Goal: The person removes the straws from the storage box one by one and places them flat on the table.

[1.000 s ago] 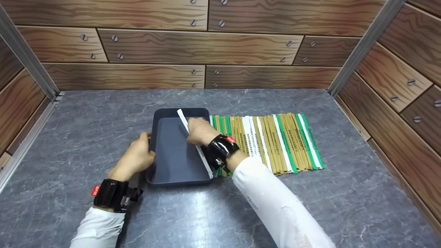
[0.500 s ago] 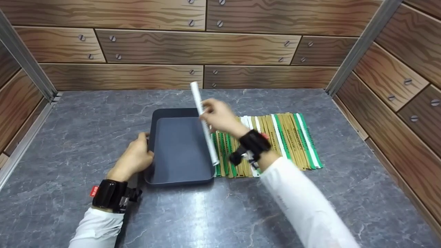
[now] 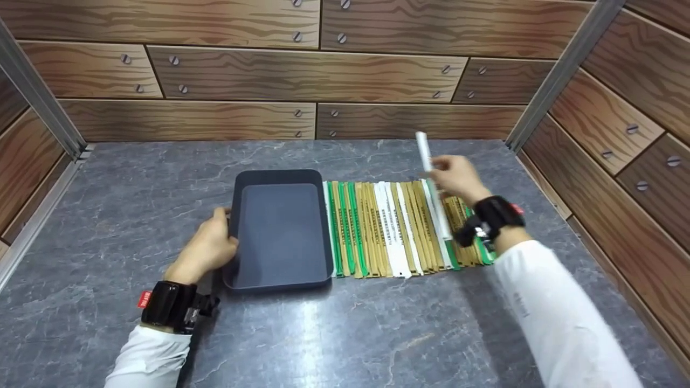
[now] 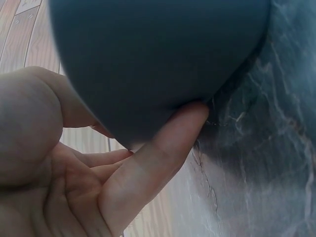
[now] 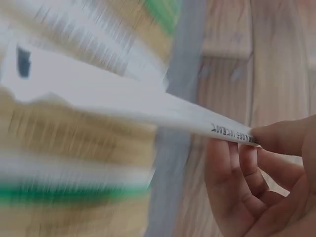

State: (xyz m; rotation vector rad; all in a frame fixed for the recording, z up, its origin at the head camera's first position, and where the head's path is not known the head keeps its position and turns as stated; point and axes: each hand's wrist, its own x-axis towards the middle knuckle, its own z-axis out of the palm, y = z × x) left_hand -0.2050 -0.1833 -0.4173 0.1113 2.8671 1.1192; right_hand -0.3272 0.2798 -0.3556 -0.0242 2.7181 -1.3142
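My left hand (image 3: 202, 248) grips the left side wall of a dark grey rectangular tray (image 3: 277, 231), which has nothing inside. In the left wrist view, thumb and fingers pinch the tray wall (image 4: 163, 49) from both sides. My right hand (image 3: 458, 175) pinches a white paper-wrapped straw (image 3: 423, 148) near its far end, held tilted above the right part of a row of wrapped straws (image 3: 399, 231). Small black print shows on the held straw in the right wrist view, close to the fingertips (image 5: 279, 136). The row lies side by side in white, brown and green.
A grey marbled tabletop (image 3: 345, 334) lies under everything. Wood-patterned panels (image 3: 237, 75) stand along the back and both sides, with metal posts in the corners. The row of straws begins right beside the tray's right edge.
My right hand has lifted a white straw out of the tray and carried it rightward over the row. The left hand still holds the tray in place.
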